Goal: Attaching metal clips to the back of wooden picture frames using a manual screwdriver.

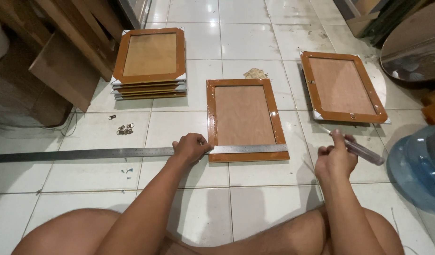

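Note:
A picture frame (244, 118) lies back-side up on the tiled floor in front of me, its brown border taped around a plywood panel. A long steel ruler (85, 153) lies across the frame's near edge and runs far off to the left. My left hand (190, 148) presses down on the ruler just left of the frame's near left corner. My right hand (336, 158) hovers to the right of the frame, closed around a clear-handled tool (361, 150) that points up and left.
A stack of similar frames (150, 63) sits at the back left, and another frame (342, 87) lies at the right. Small metal hangers (125, 129) and screws (128, 170) are scattered on the floor. Wooden boards (66, 52) stand left; a blue water jug (418, 165) sits right.

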